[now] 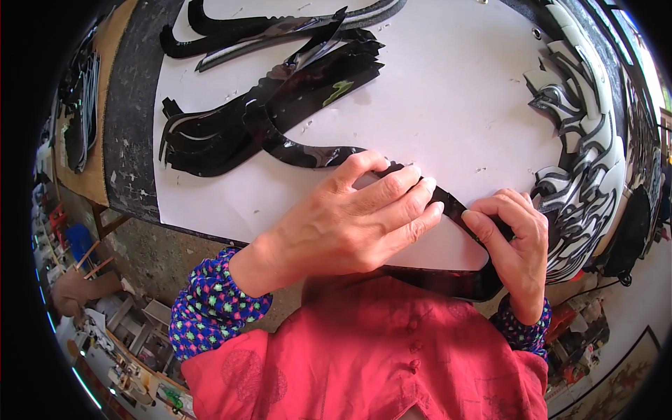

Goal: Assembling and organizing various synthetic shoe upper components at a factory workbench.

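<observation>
A long, glossy black curved strip [308, 155] runs across the white sheet from the pile at left, then bends back close to the red garment. My left hand [364, 217] lies over its middle, fingers bent together along the edge; the thumb side is partly hidden. Farther right, my right hand [514, 234] pinches the same strip between thumb and fingers near the bend. To the left, a pile of similar black pieces [217, 136] lies on the sheet, the strip's far end overlapping it. More long black pieces [280, 28] lie behind that pile.
The white sheet [455, 91] covers much of a worn dark table [129, 140]. Along the right edge stand many overlapping white-and-black curled pieces [581, 161]. Black strips [84, 119] rest on brown cardboard [115, 56] at far left. Small scraps dot the sheet.
</observation>
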{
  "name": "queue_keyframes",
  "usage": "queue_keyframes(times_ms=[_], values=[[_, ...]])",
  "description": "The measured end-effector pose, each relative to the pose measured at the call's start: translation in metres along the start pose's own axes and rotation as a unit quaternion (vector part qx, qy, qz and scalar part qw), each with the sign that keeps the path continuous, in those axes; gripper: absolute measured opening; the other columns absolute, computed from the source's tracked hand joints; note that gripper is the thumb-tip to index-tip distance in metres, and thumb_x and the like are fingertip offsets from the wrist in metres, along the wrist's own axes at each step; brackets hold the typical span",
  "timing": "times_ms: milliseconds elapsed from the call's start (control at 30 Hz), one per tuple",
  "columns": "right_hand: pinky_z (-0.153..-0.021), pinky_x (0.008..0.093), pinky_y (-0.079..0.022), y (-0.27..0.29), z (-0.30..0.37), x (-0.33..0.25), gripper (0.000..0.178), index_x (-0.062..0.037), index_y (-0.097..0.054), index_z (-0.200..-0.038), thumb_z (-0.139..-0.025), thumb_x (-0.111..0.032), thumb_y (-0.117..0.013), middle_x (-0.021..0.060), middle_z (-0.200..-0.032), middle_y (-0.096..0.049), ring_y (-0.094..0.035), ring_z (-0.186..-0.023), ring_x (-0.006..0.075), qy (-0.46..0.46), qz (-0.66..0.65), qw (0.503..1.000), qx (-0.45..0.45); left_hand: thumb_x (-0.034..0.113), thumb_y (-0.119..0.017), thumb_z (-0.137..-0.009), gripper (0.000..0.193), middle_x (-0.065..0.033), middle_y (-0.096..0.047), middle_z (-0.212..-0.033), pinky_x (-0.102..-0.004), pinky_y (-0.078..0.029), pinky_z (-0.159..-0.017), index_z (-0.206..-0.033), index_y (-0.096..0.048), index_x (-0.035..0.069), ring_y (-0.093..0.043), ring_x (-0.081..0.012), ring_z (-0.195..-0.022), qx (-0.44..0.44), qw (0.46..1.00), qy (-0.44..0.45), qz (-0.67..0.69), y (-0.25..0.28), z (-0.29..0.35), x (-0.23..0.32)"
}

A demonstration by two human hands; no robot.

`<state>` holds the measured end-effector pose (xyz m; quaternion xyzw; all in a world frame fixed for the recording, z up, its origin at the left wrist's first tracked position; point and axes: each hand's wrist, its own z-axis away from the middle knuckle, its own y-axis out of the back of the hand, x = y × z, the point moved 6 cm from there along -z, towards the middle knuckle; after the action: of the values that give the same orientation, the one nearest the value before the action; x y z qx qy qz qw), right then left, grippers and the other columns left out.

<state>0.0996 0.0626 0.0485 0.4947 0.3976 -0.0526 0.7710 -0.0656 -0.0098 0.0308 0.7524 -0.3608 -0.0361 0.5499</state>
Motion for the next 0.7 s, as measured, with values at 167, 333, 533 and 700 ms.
queue_keyframes(times_ms=[167,333,533,700], values=[[-0.070,0.0332,-0.038,-0.0004,-0.0003,0.0003,0.006,-0.0055,-0.068,-0.081,-0.081,-0.010,-0.072,0.0037,-0.074,-0.062,-0.058,-0.070,0.0204,-0.003,0.005,1.000,-0.004,0.019,-0.063,-0.086,0.028,-0.0021,-0.066,-0.120,-0.0385,-0.043,-0.093,-0.113,-0.073,0.017,-0.061,-0.0169,-0.113,-0.002,1.000,-0.001,0.002,0.0005,-0.0005,-0.0001],[-0.070,0.0336,-0.038,-0.0003,-0.0009,-0.0010,0.007,-0.0053,-0.067,-0.081,-0.081,-0.010,-0.072,0.0041,-0.075,-0.062,-0.058,-0.071,0.0212,-0.005,0.014,1.000,-0.009,0.019,-0.063,-0.086,0.028,-0.0021,-0.066,-0.120,-0.0381,-0.043,-0.093,-0.113,-0.073,0.017,-0.061,-0.0171,-0.113,-0.001,1.000,0.001,0.001,0.0004,-0.0006,0.0001],[-0.070,0.0338,-0.038,-0.0010,-0.0014,-0.0017,0.008,-0.0051,-0.066,-0.081,-0.082,-0.011,-0.071,0.0045,-0.075,-0.063,-0.059,-0.072,0.0216,-0.005,0.020,1.000,-0.009,0.019,-0.063,-0.086,0.028,-0.0024,-0.066,-0.121,-0.0378,-0.043,-0.093,-0.112,-0.073,0.016,-0.061,-0.0169,-0.112,-0.004,1.000,0.000,0.001,0.0014,-0.0006,-0.0002],[-0.070,0.0343,-0.039,-0.0022,-0.0011,-0.0004,0.008,-0.0051,-0.066,-0.081,-0.083,-0.013,-0.070,0.0048,-0.075,-0.062,-0.059,-0.072,0.0223,-0.005,0.021,1.000,-0.008,0.018,-0.063,-0.086,0.028,-0.0025,-0.067,-0.120,-0.0367,-0.043,-0.093,-0.112,-0.073,0.016,-0.061,-0.0164,-0.109,0.000,1.000,0.002,0.001,0.0024,-0.0018,-0.0003]])
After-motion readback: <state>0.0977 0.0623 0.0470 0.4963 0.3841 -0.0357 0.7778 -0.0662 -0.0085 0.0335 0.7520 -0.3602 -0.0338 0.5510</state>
